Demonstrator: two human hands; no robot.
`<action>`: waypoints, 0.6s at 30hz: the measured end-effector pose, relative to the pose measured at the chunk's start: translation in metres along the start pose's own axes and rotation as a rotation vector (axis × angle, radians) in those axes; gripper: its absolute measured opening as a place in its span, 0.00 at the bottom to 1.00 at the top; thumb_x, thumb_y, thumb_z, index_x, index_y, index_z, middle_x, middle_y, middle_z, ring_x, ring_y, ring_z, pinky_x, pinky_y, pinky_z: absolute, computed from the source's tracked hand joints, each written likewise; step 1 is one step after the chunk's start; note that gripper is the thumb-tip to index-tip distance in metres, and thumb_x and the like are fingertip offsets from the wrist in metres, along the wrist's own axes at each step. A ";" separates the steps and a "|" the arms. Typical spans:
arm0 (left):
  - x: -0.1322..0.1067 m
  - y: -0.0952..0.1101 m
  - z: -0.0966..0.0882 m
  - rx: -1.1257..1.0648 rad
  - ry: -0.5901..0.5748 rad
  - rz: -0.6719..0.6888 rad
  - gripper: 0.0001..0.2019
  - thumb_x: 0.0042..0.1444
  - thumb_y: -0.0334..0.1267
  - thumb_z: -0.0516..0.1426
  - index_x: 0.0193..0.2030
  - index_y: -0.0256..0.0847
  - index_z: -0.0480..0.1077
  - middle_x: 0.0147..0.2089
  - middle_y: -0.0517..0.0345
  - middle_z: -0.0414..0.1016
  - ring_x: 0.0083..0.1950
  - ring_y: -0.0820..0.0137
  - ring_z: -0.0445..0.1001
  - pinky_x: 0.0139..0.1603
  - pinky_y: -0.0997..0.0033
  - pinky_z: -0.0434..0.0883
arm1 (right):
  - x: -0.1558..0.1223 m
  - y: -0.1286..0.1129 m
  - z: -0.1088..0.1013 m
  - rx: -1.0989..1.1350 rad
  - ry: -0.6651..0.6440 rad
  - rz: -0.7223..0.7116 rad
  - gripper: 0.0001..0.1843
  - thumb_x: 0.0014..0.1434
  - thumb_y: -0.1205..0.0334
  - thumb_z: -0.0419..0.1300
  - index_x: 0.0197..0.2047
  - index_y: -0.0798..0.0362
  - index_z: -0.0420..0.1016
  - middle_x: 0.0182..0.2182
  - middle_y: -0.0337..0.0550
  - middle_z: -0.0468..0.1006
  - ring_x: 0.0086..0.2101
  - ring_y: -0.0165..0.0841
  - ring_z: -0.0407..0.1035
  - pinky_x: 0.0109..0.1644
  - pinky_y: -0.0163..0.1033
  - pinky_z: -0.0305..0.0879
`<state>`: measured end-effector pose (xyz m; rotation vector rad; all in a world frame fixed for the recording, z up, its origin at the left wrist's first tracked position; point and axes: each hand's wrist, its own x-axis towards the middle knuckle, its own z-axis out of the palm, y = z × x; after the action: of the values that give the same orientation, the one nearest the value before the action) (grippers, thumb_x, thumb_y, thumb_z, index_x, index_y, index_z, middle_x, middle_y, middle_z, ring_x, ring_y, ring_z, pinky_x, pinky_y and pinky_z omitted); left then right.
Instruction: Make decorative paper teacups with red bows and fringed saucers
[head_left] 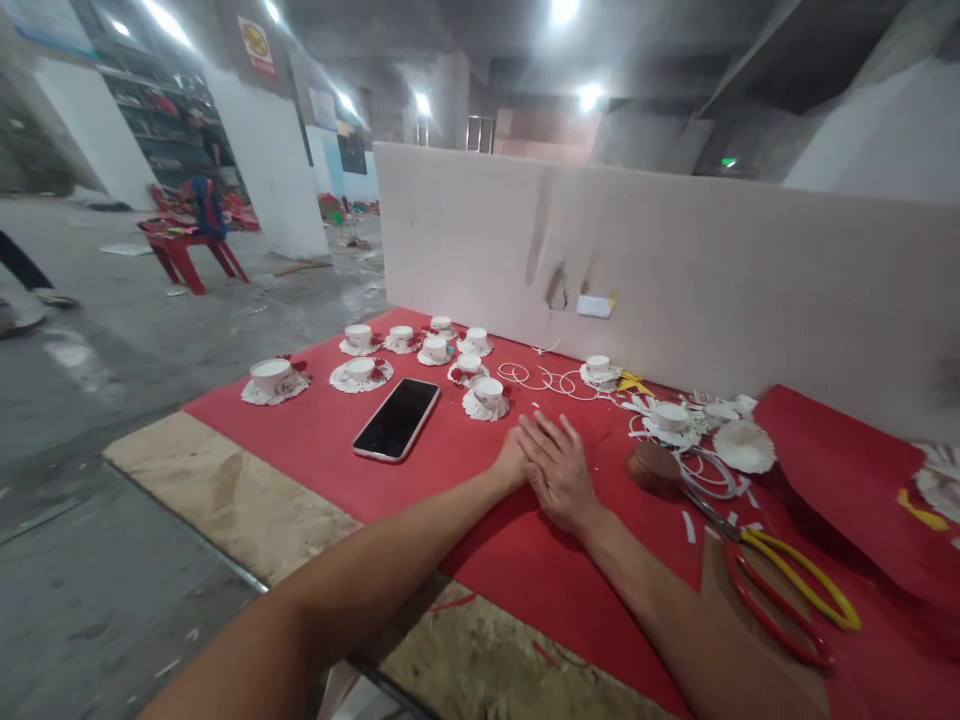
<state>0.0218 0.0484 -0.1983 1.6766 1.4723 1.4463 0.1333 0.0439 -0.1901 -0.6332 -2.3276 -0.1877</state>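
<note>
My left hand [510, 457] rests on the red sheet [465, 480], partly covered by my right hand; its fingers are mostly hidden. Laid across it, my right hand [561, 472] has its fingers stretched out, with nothing visible in them. A phone [396, 420] with a dark screen lies left of my hands. Beyond them stand several small white cup-shaped pieces on frilled bases, the closest a white piece [487, 398]. To the right are a brown round object [654, 466] and scissors [780, 590] with one red and one yellow handle.
A pale upright board [660, 250] borders the table's far side. White cord [559, 382], paper scraps and a raised red sheet [840, 470] lie to the right. Bare wood [225, 490] shows along the near edge. A red stool [191, 245] stands on the floor at left.
</note>
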 end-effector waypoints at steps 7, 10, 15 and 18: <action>0.002 0.003 -0.010 -0.099 -0.158 -0.048 0.12 0.56 0.40 0.50 0.30 0.38 0.71 0.18 0.63 0.66 0.22 0.73 0.65 0.25 0.76 0.61 | -0.023 0.043 -0.009 0.134 0.324 0.460 0.18 0.64 0.57 0.45 0.49 0.56 0.69 0.43 0.54 0.74 0.46 0.41 0.67 0.51 0.50 0.63; 0.001 0.001 -0.009 -0.124 -0.196 -0.034 0.12 0.55 0.41 0.51 0.31 0.37 0.71 0.19 0.64 0.65 0.22 0.75 0.64 0.25 0.77 0.59 | -0.024 0.042 -0.010 0.283 0.253 0.472 0.14 0.62 0.57 0.49 0.46 0.53 0.69 0.41 0.50 0.76 0.42 0.38 0.70 0.47 0.45 0.66; 0.000 0.003 -0.010 -0.062 -0.210 -0.003 0.11 0.54 0.40 0.52 0.30 0.37 0.72 0.19 0.63 0.67 0.22 0.75 0.64 0.25 0.77 0.59 | -0.021 0.033 -0.006 0.326 0.225 0.490 0.11 0.60 0.57 0.53 0.41 0.53 0.71 0.36 0.47 0.77 0.37 0.37 0.72 0.43 0.42 0.68; 0.000 0.002 -0.011 -0.083 -0.244 -0.004 0.12 0.54 0.43 0.53 0.27 0.37 0.70 0.19 0.62 0.68 0.22 0.75 0.65 0.25 0.77 0.60 | -0.021 0.032 -0.006 0.306 0.234 0.505 0.08 0.59 0.59 0.54 0.37 0.53 0.71 0.33 0.46 0.77 0.34 0.36 0.71 0.40 0.42 0.67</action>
<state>0.0124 0.0444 -0.1935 1.7286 1.2652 1.2323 0.1654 0.0615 -0.2007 -0.9567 -1.8535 0.3059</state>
